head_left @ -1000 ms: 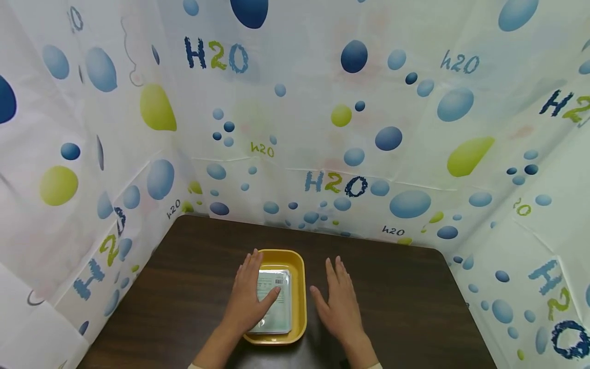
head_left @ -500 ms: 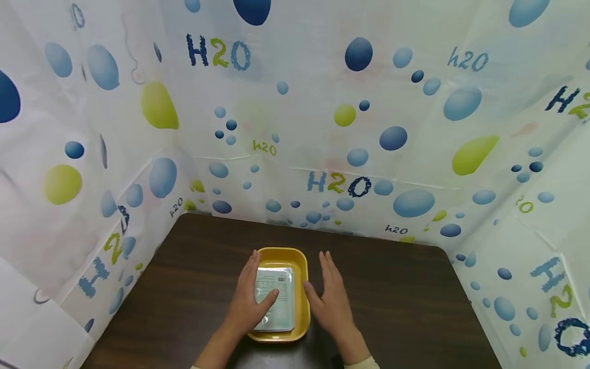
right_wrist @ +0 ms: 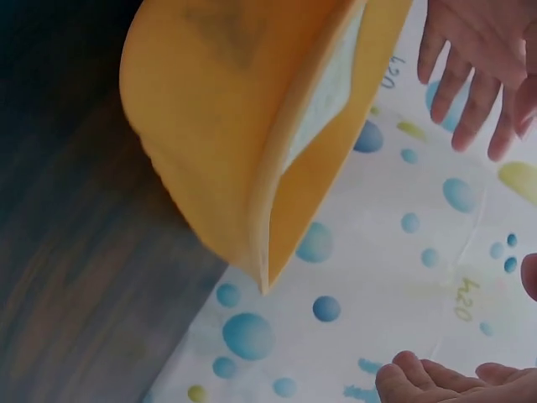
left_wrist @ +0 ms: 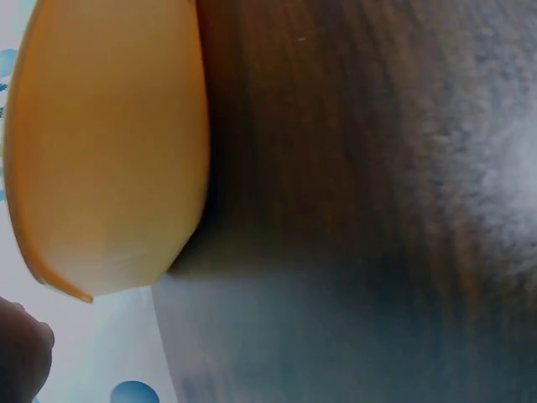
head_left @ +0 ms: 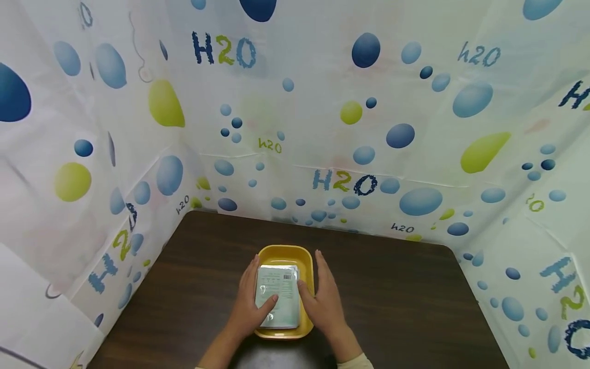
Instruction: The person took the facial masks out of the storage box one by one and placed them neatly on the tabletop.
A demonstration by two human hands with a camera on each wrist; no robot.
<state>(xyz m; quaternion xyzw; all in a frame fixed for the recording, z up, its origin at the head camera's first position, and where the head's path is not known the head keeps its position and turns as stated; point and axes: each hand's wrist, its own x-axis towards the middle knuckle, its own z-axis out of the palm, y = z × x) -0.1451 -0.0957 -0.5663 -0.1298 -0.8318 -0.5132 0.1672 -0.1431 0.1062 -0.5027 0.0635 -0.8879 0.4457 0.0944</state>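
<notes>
At lower centre, the right grip (head_left: 326, 306) has moved in, so it and the left grip (head_left: 248, 307) flank the tray (head_left: 286, 254), straight-fingered, apparently holding nothing; contact unclear.

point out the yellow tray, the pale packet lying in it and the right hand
Yellow tray (head_left: 286, 255): head view, on its bare far end.
Pale packet (head_left: 286, 291): head view, on the middle of its upper face.
Right hand (head_left: 324, 307): head view, near the thumb's base.
</notes>
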